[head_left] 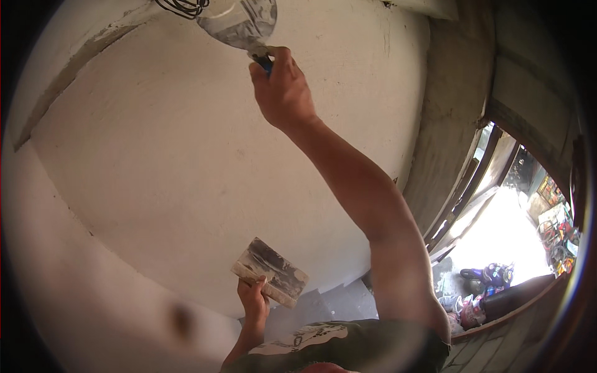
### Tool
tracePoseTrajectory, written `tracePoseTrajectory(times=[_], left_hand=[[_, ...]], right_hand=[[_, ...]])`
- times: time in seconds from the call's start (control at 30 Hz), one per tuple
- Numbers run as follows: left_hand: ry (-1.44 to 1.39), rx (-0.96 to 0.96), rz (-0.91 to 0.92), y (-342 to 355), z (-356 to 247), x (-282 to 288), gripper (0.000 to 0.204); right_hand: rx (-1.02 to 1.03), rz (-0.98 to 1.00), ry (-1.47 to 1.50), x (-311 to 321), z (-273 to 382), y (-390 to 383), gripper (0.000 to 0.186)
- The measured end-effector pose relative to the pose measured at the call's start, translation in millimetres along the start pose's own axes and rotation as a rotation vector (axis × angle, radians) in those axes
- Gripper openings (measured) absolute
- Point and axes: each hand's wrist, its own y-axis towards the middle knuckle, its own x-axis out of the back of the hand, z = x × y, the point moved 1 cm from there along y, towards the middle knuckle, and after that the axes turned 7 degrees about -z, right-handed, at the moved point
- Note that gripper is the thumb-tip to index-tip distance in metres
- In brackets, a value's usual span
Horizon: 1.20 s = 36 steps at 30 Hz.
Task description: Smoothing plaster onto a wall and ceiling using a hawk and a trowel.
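Left hand (254,301) holds a smeared flat plate (277,268), right hand (285,93) a scraper (241,25).

Pale, bent, letter-like print (305,337) across the dark green fabric shirt (392,343), too distorted to read. Otherwise, no legible text anywhere.

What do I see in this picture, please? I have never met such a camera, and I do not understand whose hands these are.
There is no machine: these are one person's bare hands, seen by a camera worn on the head. Its wide lens bends straight edges. The raised right hand grips a wide-bladed scraper before a pale wall; I cannot tell whether it touches. Lower, the left hand holds a flat rectangular plate with smears on it. On the right, jumbled objects lie beyond a bright opening.
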Motion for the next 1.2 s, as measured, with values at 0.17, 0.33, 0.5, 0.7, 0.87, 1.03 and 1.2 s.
tracePoseTrajectory(times=[0.17,0.33,0.5,0.7,0.87,1.03,1.2], left_hand=[[0.023,0.045,-0.007,-10,16,13,0.041],[0.096,0.008,-0.186,-3,12,32,0.037],[0.248,-0.069,-0.16,3,10,37,0.04],[0.118,0.085,-0.097,9,15,54,0.047],[0.062,0.065,-0.008,22,-23,18,0.053],[-0.169,0.144,0.231,67,-65,-38,0.042],[-0.27,0.296,0.339,88,-67,-73,0.044]], right_hand=[[-0.088,-0.079,0.013,-13,-47,41,0.04],[-0.141,-0.187,-0.053,-13,-93,81,0.036],[-0.237,-0.082,-0.165,2,-97,96,0.041],[-0.392,0.19,-0.29,26,-54,71,0.051],[-0.379,0.21,-0.209,73,-72,-19,0.04],[0.059,0.142,-0.115,96,-77,-168,0.038],[0.33,0.421,-0.314,108,-67,-242,0.049]])
